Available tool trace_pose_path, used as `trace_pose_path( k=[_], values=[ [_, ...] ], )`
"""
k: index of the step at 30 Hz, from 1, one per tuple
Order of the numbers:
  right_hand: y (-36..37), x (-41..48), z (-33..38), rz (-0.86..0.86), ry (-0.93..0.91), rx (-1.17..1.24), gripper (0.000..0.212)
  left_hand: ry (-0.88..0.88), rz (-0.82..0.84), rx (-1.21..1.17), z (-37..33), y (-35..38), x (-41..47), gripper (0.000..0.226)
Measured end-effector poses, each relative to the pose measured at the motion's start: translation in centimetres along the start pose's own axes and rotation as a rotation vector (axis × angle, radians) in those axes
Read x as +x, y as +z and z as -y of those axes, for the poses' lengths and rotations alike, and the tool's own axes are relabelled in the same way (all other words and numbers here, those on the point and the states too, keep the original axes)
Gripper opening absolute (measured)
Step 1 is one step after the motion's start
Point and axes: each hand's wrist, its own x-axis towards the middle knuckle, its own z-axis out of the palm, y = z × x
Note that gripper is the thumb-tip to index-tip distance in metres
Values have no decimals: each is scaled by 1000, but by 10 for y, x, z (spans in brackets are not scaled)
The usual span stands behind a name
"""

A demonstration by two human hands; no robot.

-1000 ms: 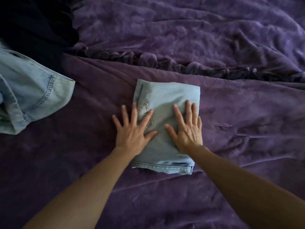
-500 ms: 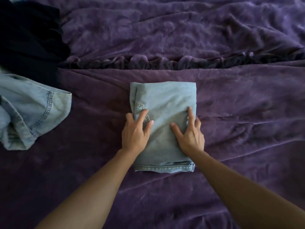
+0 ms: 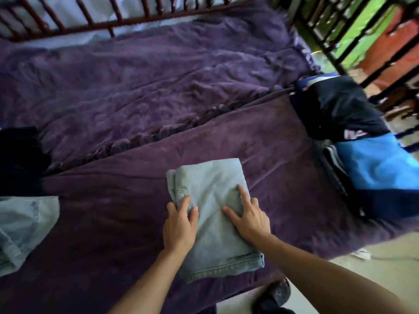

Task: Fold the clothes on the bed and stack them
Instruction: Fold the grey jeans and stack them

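Note:
A folded pair of light blue jeans (image 3: 213, 189) lies on the purple bedcover (image 3: 127, 200) near the bed's front edge. My left hand (image 3: 180, 225) grips its left edge, fingers curled over the fold. My right hand (image 3: 250, 219) holds the right side, thumb and forefinger on top and the other fingers wrapped down over the edge. A pile of folded dark and bright blue clothes (image 3: 381, 168) sits at the right end of the bed, apart from the jeans.
A loose light denim garment (image 3: 22, 225) and a dark garment (image 3: 20, 159) lie at the left. A wooden spindle rail (image 3: 113, 21) runs along the far side. Pale floor (image 3: 362, 268) and a dark slipper (image 3: 275, 295) show below the bed edge.
Both hands went from pressing flat on the jeans to curling around their side edges. The view has swung right, bringing the folded pile and the floor into sight.

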Motion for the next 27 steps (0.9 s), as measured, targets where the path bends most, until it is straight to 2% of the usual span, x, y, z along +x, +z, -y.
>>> trace_pose_path(
  k=[15,20,24,27],
  values=[
    [-266,-16,-238,-240,12,28,76,259,36,-187,-319,98,-73,40],
    [-323,17,-291,-240,24,-35,78,272,127,-227,-385,131,-59,45],
    [-367,58,-332,-224,24,-179,78,272,220,-284,-428,171,-41,51],
    [-388,93,-364,-191,50,-223,77,227,324,-333,-455,206,-24,54]
  ],
)
